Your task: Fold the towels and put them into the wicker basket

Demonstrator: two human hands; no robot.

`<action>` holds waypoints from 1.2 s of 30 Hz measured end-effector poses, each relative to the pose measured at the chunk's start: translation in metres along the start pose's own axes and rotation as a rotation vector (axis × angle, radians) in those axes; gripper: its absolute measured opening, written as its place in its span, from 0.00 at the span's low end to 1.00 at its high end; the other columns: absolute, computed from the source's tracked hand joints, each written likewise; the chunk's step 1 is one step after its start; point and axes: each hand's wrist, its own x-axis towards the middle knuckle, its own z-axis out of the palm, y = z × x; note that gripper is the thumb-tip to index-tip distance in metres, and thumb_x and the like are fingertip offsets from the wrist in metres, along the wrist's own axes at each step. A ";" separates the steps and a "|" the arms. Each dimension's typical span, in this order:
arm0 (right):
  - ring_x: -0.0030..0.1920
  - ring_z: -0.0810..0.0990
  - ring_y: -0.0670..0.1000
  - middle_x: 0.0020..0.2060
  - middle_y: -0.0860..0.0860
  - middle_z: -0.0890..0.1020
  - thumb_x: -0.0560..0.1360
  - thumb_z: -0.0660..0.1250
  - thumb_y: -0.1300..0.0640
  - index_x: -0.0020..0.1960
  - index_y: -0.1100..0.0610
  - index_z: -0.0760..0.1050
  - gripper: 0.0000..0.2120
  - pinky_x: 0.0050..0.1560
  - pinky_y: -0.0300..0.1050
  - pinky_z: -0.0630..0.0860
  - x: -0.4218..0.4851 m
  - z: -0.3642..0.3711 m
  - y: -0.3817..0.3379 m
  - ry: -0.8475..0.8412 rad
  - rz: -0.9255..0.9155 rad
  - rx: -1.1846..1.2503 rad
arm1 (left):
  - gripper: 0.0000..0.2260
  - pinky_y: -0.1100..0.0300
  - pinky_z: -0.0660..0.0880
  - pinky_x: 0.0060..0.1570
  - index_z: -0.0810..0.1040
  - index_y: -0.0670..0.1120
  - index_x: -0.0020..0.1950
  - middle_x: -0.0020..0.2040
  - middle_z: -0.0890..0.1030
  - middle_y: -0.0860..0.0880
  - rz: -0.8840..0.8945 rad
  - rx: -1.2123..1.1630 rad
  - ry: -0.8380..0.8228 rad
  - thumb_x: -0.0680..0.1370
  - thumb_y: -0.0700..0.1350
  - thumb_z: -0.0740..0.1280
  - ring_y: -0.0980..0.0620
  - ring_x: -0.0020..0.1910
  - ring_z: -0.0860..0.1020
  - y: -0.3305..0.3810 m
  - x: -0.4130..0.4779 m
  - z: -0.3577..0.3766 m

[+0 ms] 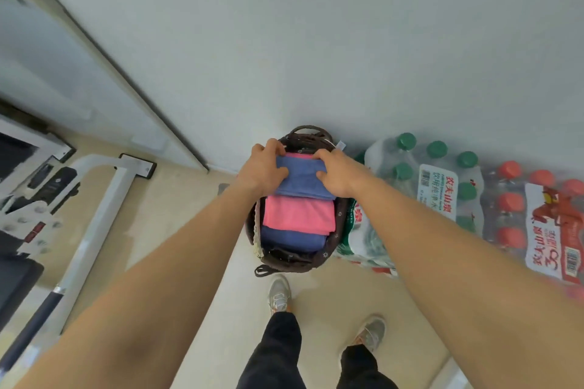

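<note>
A dark brown wicker basket [286, 264] stands on the floor against the wall. Inside it lie folded towels: a blue one [292, 241] at the near end, a pink one [298, 215] in the middle, and another pink edge [298, 155] at the far end. Both hands hold a folded blue towel [301, 180] over the far half of the basket. My left hand [264, 167] grips its left side, thumb on top, fingers curled over the far edge. My right hand [336, 172] grips its right side the same way.
Shrink-wrapped packs of water bottles with green caps [436, 174] and red caps [537, 215] sit right of the basket along the wall. A white metal frame [94, 230] and dark equipment [47, 180] stand at the left. My feet [279, 294] are just behind the basket.
</note>
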 end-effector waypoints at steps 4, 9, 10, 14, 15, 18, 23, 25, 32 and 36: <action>0.56 0.76 0.63 0.62 0.59 0.69 0.80 0.59 0.54 0.69 0.54 0.66 0.18 0.51 0.52 0.73 0.011 0.025 0.010 0.037 0.062 -0.085 | 0.16 0.51 0.74 0.53 0.70 0.46 0.64 0.61 0.69 0.42 0.102 0.131 0.012 0.77 0.43 0.65 0.39 0.47 0.77 -0.014 0.012 0.030; 0.58 0.74 0.61 0.61 0.57 0.70 0.79 0.61 0.54 0.67 0.51 0.71 0.17 0.50 0.53 0.71 0.009 0.036 0.002 0.169 0.056 -0.238 | 0.15 0.45 0.74 0.40 0.70 0.43 0.62 0.59 0.71 0.39 0.150 0.383 0.140 0.75 0.42 0.63 0.33 0.45 0.78 -0.011 0.012 0.038; 0.59 0.72 0.60 0.61 0.56 0.71 0.78 0.63 0.55 0.66 0.51 0.72 0.17 0.52 0.53 0.71 0.007 0.037 0.000 0.198 0.062 -0.263 | 0.15 0.47 0.72 0.37 0.70 0.43 0.61 0.58 0.71 0.39 0.151 0.414 0.145 0.75 0.42 0.63 0.34 0.44 0.78 -0.010 0.010 0.036; 0.55 0.73 0.60 0.56 0.56 0.74 0.73 0.69 0.59 0.59 0.55 0.74 0.15 0.48 0.54 0.71 0.002 0.040 -0.008 0.364 0.055 -0.347 | 0.12 0.51 0.68 0.31 0.74 0.43 0.54 0.51 0.73 0.40 0.226 0.552 0.232 0.71 0.41 0.68 0.38 0.41 0.76 -0.012 0.005 0.032; 0.54 0.74 0.60 0.55 0.57 0.74 0.73 0.68 0.60 0.58 0.56 0.74 0.13 0.47 0.53 0.72 0.002 0.040 -0.009 0.366 0.041 -0.324 | 0.11 0.51 0.68 0.31 0.75 0.43 0.50 0.48 0.74 0.41 0.285 0.620 0.287 0.69 0.40 0.69 0.39 0.41 0.75 -0.014 0.006 0.034; 0.55 0.75 0.60 0.56 0.57 0.73 0.77 0.62 0.60 0.60 0.56 0.72 0.13 0.44 0.52 0.73 0.003 0.045 -0.008 0.275 0.030 -0.203 | 0.05 0.51 0.69 0.34 0.76 0.44 0.45 0.46 0.75 0.42 0.481 0.741 0.332 0.70 0.39 0.68 0.41 0.42 0.74 -0.021 0.007 0.044; 0.53 0.77 0.62 0.58 0.57 0.73 0.79 0.59 0.60 0.63 0.55 0.72 0.13 0.42 0.51 0.70 0.005 0.053 -0.005 0.257 0.082 -0.165 | 0.02 0.50 0.71 0.33 0.75 0.44 0.44 0.43 0.75 0.44 0.504 0.647 0.327 0.74 0.39 0.64 0.42 0.40 0.74 -0.033 0.016 0.059; 0.54 0.77 0.62 0.59 0.58 0.73 0.80 0.57 0.60 0.64 0.56 0.72 0.14 0.43 0.51 0.70 0.006 0.055 -0.007 0.271 0.099 -0.169 | 0.06 0.51 0.68 0.32 0.75 0.44 0.45 0.44 0.75 0.44 0.510 0.632 0.340 0.74 0.41 0.59 0.43 0.40 0.74 -0.036 0.020 0.062; 0.59 0.75 0.60 0.64 0.56 0.71 0.77 0.60 0.59 0.68 0.55 0.70 0.19 0.54 0.54 0.75 -0.009 0.041 -0.014 0.148 0.113 -0.107 | 0.05 0.47 0.76 0.32 0.80 0.43 0.47 0.46 0.77 0.43 0.445 0.559 0.221 0.74 0.37 0.66 0.40 0.43 0.76 -0.029 0.012 0.045; 0.64 0.72 0.60 0.67 0.56 0.69 0.78 0.60 0.55 0.72 0.55 0.67 0.22 0.61 0.56 0.73 -0.037 0.015 -0.016 0.089 0.098 -0.091 | 0.12 0.47 0.75 0.47 0.77 0.44 0.60 0.58 0.76 0.44 0.322 0.552 0.095 0.78 0.41 0.61 0.41 0.57 0.75 -0.006 -0.014 0.030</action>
